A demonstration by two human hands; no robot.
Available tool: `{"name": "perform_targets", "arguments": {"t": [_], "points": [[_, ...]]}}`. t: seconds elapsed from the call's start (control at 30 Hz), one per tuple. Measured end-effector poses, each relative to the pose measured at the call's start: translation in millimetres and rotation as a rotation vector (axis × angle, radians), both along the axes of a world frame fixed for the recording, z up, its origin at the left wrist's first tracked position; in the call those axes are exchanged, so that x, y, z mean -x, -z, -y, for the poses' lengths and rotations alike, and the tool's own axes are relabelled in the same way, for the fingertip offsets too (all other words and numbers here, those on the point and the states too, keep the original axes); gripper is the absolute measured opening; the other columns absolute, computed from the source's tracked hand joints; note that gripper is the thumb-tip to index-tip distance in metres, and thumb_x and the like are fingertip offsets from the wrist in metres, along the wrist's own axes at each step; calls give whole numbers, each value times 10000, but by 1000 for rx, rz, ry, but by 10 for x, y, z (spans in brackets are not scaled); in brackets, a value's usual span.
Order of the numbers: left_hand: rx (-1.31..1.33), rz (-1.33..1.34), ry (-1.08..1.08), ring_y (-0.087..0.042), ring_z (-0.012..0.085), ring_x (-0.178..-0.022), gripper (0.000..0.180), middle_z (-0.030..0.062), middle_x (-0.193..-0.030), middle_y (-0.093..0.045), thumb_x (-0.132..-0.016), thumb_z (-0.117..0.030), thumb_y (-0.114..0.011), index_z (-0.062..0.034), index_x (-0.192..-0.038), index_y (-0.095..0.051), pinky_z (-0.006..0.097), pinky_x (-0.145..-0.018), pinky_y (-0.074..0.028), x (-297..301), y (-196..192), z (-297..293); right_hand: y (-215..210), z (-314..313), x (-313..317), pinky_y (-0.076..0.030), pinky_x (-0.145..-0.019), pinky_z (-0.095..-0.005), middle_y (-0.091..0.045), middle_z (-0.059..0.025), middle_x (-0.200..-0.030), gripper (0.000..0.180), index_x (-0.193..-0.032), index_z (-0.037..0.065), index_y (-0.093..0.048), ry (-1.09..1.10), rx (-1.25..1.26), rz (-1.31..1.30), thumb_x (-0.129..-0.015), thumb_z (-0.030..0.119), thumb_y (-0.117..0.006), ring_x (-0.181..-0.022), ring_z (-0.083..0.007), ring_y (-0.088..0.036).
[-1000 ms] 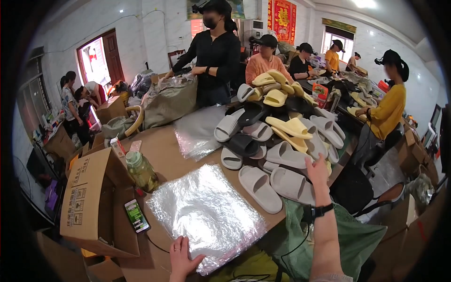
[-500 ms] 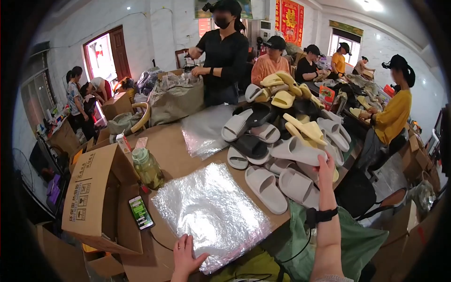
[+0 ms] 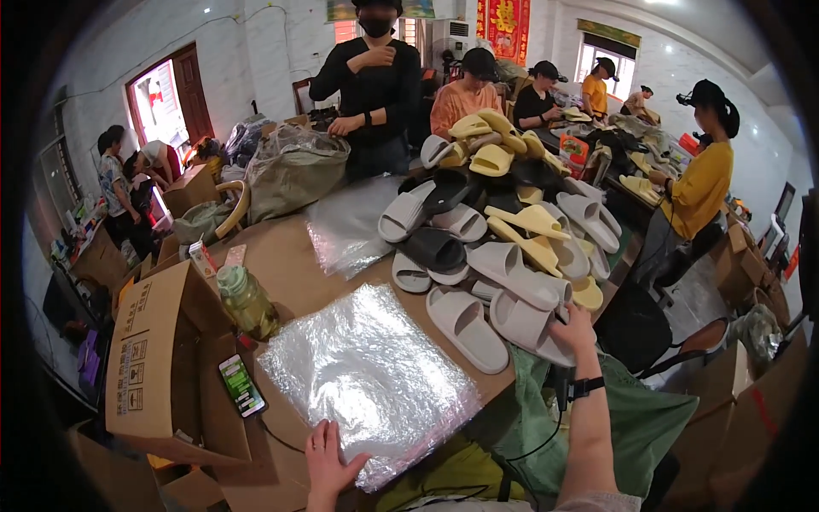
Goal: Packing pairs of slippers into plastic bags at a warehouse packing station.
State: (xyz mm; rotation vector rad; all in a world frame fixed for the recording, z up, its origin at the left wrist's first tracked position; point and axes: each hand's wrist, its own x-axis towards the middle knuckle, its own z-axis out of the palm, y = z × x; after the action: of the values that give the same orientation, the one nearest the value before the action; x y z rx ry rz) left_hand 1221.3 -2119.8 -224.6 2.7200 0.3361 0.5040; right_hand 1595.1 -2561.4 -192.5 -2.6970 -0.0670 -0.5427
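Observation:
My left hand [image 3: 329,459] rests with fingers spread on the near left corner of a stack of clear, shiny plastic bags [image 3: 371,375]. Over by the slipper pile, my right hand [image 3: 575,331] has its fingers on the heel end of a grey slide slipper [image 3: 522,322], its thumb and fingertips partly hidden. Another grey slipper [image 3: 467,328] lies just left of that one, and a further grey slipper [image 3: 510,271] sits above it. Yellow slippers [image 3: 531,222] and black slippers [image 3: 432,248] are heaped behind.
An open cardboard box [image 3: 158,367], a phone [image 3: 241,386] and a greenish bottle [image 3: 246,300] stand left. More clear bags [image 3: 345,226] lie behind the stack. Green cloth [image 3: 546,418] hangs at the table's front edge. A co-worker [image 3: 371,94] stands across the table beside a large sack [image 3: 290,171].
My right hand has let the upper grey slipper down on the pile and moved nearer, to the heel of the slipper below. My left hand stays on the bags. The view has shifted slightly.

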Motion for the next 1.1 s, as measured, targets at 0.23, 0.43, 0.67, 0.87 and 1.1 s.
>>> {"name": "perform_targets", "arguments": {"t": [0.23, 0.43, 0.67, 0.87, 1.1], "points": [[17, -93, -22, -403, 405, -1224, 888, 211, -1377, -427, -719, -612, -691, -14, -1338, -474, 496, -1034, -337, -6, -36, -10, 90, -231, -235, -437, -803, -495, -557, -182, -944, 263, -919, 29, -543, -21, -157, 219, -672, 83, -613, -963, -423, -522], [64, -70, -28, -410, 403, -1220, 868, 210, -1379, -428, -739, -603, -682, -19, -1346, -474, 492, -1041, -327, 8, -52, -6, 114, 74, 459, -458, -760, -473, -585, -181, -995, 360, -1023, 19, -571, 5, -4, 38, -699, 152, -654, -922, -409, -561], [56, -28, 15, -436, 403, -1186, 796, 215, -1358, -439, -740, -540, -721, -70, -1344, -500, 486, -1013, -357, 17, -73, -43, -298, -4, 1506, -483, -821, -340, -618, -114, -1069, 459, -1155, 2, -589, 16, -348, -165, -753, 178, -722, -961, -231, -629], [87, -50, 90, -438, 383, -1194, 732, 206, -1372, -438, -748, -531, -707, -118, -1328, -536, 474, -1000, -386, -10, -152, -110, -614, -886, 1688, -452, -934, -322, -600, -118, -1182, 554, -1235, -50, -525, -443, -928, 4, -742, 66, -750, -1100, -193, -568], [29, -129, 156, -255, 391, -1401, 657, 113, -1532, -318, -799, -418, -632, -216, -1402, -465, 540, -1089, -292, -24, -158, -140, -703, -2272, 1680, -473, -785, -450, -568, -205, -959, 497, -1055, -17, -531, -499, -273, -225, -670, 179, -778, -901, -388, -601]]}}
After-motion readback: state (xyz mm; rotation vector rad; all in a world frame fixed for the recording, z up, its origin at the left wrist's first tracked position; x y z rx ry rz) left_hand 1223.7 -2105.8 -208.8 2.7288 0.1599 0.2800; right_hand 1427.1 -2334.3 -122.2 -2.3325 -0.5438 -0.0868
